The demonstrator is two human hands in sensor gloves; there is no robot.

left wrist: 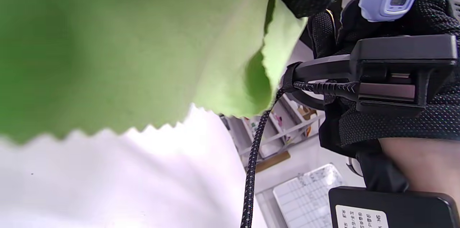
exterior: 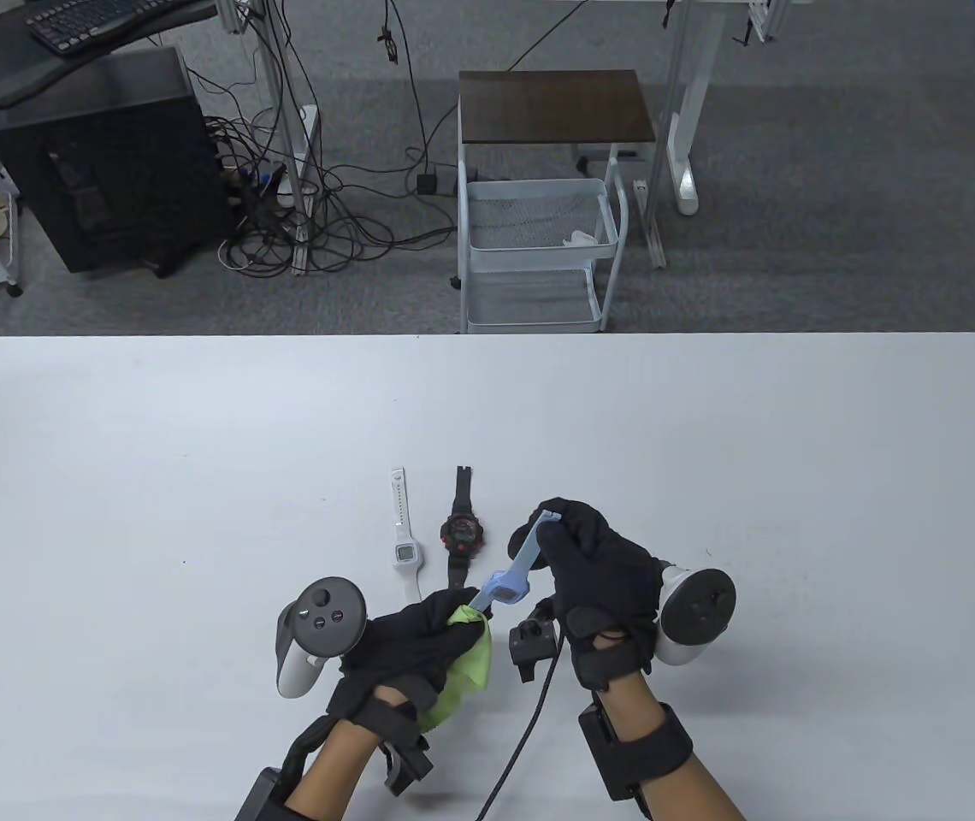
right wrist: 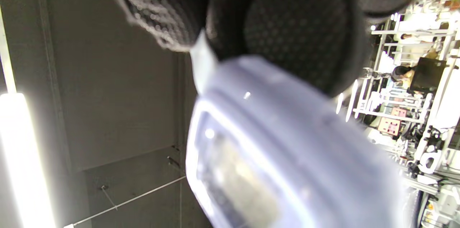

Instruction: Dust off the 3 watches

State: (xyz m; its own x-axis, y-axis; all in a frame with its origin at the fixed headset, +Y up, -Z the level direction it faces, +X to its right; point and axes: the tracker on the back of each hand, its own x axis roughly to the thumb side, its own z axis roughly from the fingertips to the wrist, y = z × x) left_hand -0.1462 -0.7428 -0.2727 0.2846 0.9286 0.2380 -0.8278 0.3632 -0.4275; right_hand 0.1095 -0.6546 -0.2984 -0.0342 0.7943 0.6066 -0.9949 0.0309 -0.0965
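A white wire cart (exterior: 539,256) stands at twelve o'clock beyond the white table (exterior: 197,479); a black computer tower (exterior: 111,162) and tangled cables (exterior: 308,222) sit at ten o'clock.

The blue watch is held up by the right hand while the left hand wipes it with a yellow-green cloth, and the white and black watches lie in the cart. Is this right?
Not quite. In the table view the white watch and black watch lie on the table, not in the cart. The rest holds: the right hand holds the blue watch, the left hand the yellow-green cloth.
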